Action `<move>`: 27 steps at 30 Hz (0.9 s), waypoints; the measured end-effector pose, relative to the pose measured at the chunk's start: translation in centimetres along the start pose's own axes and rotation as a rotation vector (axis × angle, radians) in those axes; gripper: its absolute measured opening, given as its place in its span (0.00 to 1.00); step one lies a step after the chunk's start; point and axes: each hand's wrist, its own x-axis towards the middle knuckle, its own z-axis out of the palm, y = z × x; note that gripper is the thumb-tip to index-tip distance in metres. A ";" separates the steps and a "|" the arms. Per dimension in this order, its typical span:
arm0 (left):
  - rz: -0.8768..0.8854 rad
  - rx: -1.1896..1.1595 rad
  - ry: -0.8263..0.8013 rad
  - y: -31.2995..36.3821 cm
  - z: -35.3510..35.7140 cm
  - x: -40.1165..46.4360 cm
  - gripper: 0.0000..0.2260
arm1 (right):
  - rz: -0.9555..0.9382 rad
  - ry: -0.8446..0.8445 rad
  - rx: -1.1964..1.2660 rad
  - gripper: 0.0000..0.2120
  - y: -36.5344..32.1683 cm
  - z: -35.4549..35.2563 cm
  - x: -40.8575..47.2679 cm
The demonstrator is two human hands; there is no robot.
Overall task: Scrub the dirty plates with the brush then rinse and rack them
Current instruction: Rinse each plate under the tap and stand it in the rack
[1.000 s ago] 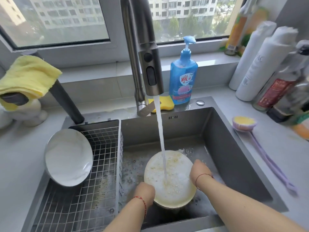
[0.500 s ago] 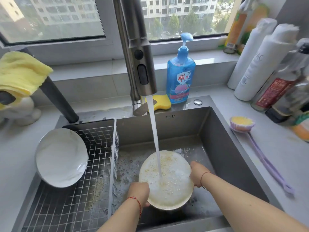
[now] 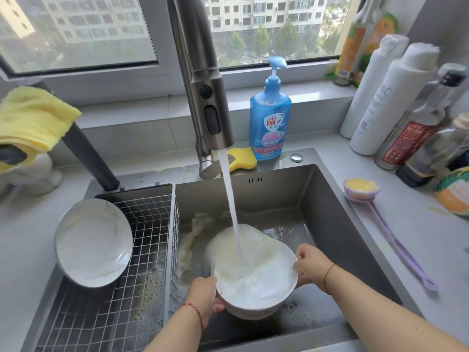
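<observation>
- I see the plate (image 3: pixel 256 280) low in the frame's centre, over the sink (image 3: pixel 330 214), under running water.
- My left hand (image 3: pixel 203 298) grips its lower-left rim — fingers curled underneath.
- My right hand (image 3: pixel 312 266) pinches the right rim.

Left hand (image 3: pixel 203 294) gripping plate (image 3: pixel 256 283) rim low-left; right hand (image 3: pixel 311 266) pinching right rim; forearms converging.
</observation>
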 end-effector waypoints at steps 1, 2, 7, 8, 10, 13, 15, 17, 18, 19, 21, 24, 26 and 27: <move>-0.012 -0.084 -0.033 -0.1 0.0 -0.3 0.10 | 0.002 -0.001 0.025 0.12 0.1 -0.1 -0.2; -0.029 -0.167 -0.072 -0.2 0.0 -0.5 0.09 | -0.006 0.002 0.046 0.12 0.1 -0.3 -0.4; -0.117 -0.578 -0.397 0.0 -0.2 -2.2 0.15 | -0.104 0.030 0.069 0.14 -0.2 -0.3 -1.4; -0.100 -0.626 -0.442 0.1 -0.4 -2.3 0.16 | -0.127 0.046 0.081 0.13 -0.3 -0.3 -1.5; -0.052 -0.668 -0.482 0.5 -0.7 -2.5 0.17 | -0.207 0.118 0.027 0.11 -0.9 -0.5 -1.9; 0.046 -0.655 -0.441 0.8 -0.7 -2.4 0.15 | -0.460 0.307 -0.439 0.10 -1.9 -0.9 -3.4; 0.110 -0.616 -0.389 1.0 -0.6 -2.7 0.14 | -0.622 0.244 -0.789 0.19 -2.4 -0.5 -4.7; 0.147 -0.601 -0.346 1.0 -0.6 -2.9 0.13 | -0.680 0.014 -1.065 0.28 -2.6 0.4 -6.1; 0.157 -0.602 -0.331 1.0 -0.6 -3.0 0.13 | -0.693 -0.097 -1.114 0.29 -2.5 1.0 -6.7; 0.173 -0.601 -0.322 1.1 -0.6 -3.2 0.14 | -0.710 -0.208 -1.084 0.27 -2.4 1.8 -7.3; 0.218 -0.578 -0.316 1.2 -0.5 -3.5 0.14 | -0.697 -0.390 -0.892 0.23 -2.3 3.4 -8.1; 0.239 -0.517 -0.317 1.1 -0.2 -3.9 0.16 | -0.656 -0.529 -0.653 0.22 -3.5 5.7 -8.0; 0.224 -0.482 -0.318 0.9 0.0 -4.2 0.20 | -0.684 -0.537 -0.666 0.25 -4.5 7.6 -6.6; 0.223 -0.458 -0.313 0.8 0.0 -4.3 0.22 | -0.638 -0.518 -0.638 0.27 -4.9 8.5 -5.9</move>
